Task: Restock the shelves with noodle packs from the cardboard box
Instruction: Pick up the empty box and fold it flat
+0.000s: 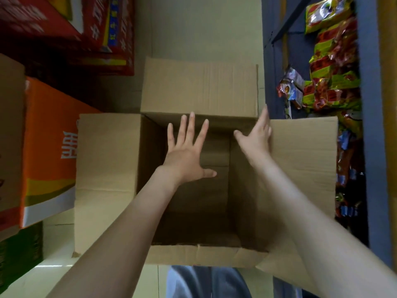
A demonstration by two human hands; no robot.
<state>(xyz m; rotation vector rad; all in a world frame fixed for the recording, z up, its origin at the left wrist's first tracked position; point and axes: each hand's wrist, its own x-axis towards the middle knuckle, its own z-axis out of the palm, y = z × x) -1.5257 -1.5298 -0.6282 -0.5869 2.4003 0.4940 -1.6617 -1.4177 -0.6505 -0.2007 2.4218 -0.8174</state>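
From my head camera, looking down: the plain brown cardboard box [107, 168] stands open on the pale tiled floor [204, 29], its four flaps folded outward; inside I see only bare cardboard walls and bottom. My left hand [189, 151] hovers over the opening, palm down, fingers straight and spread wide, gripping nothing; my right hand [255, 136] is open too, fingers straight and thumb out, at the fold where the right flap meets the box, though I cannot tell whether it presses there. The red, green and yellow noodle packs [335, 82] lie stacked on the blue-grey metal shelf [369, 125] just right of the box. On my left, red printed cartons [86, 29] are stacked at the top; an orange carton with white lettering [49, 147] sits near the left flap; a dark green box [19, 254] stands below it. My grey trousers [206, 282] show under the near flap.
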